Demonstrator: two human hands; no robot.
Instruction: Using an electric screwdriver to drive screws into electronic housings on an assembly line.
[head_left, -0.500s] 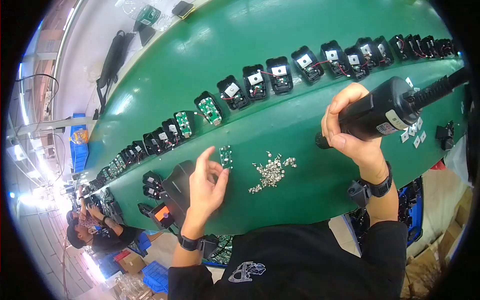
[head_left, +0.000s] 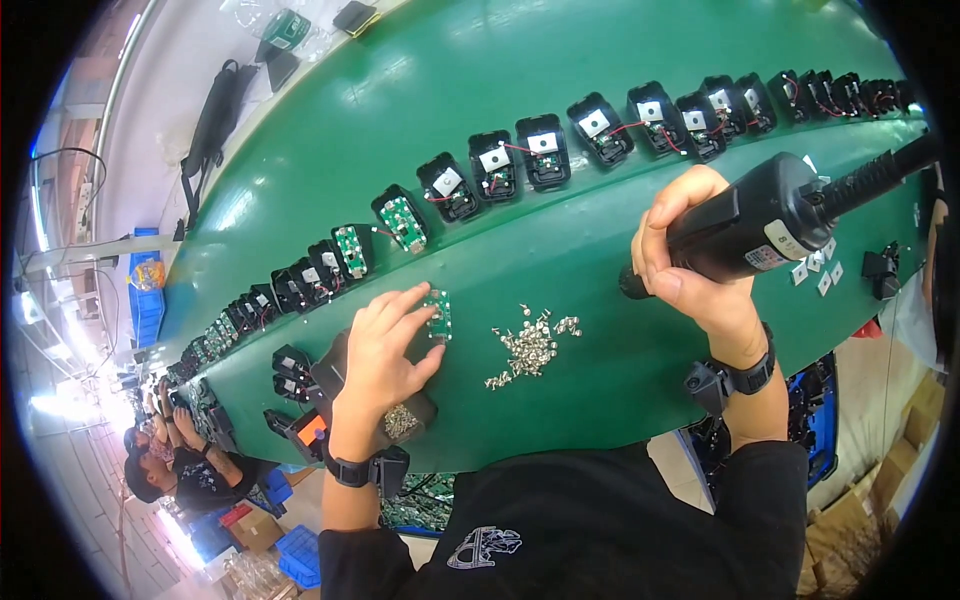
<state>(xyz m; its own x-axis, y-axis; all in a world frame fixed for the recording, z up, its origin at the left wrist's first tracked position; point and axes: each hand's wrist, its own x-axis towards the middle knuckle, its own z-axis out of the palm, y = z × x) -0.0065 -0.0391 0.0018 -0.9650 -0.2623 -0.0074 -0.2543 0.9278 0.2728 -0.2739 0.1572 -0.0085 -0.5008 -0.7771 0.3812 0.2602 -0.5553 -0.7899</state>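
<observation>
A small green circuit board [head_left: 441, 318] lies on the green tabletop. My left hand [head_left: 385, 345] is spread over its left side, fingertips by the far end and thumb by the near end; whether they touch it is unclear. My right hand [head_left: 695, 255] grips a thick black corded power tool [head_left: 745, 222], probably an electric screwdriver, its dark nose pointing left and its cable running off to the upper right. Between the hands sits a loose heap of small silver screws [head_left: 530, 345]. Beneath my left wrist, a dark container [head_left: 402, 422] holds more small metal parts.
A long row of open black housings [head_left: 543, 150] with boards and red wires curves along the table. Small white square pieces [head_left: 825, 275] lie at right. An orange-faced device [head_left: 312, 428] stands at left. Other people [head_left: 185, 470] work farther left.
My left hand has turned and come down over the circuit board, its raised index finger now lowered. The right hand keeps its hold on the tool. The whole view has shifted slightly.
</observation>
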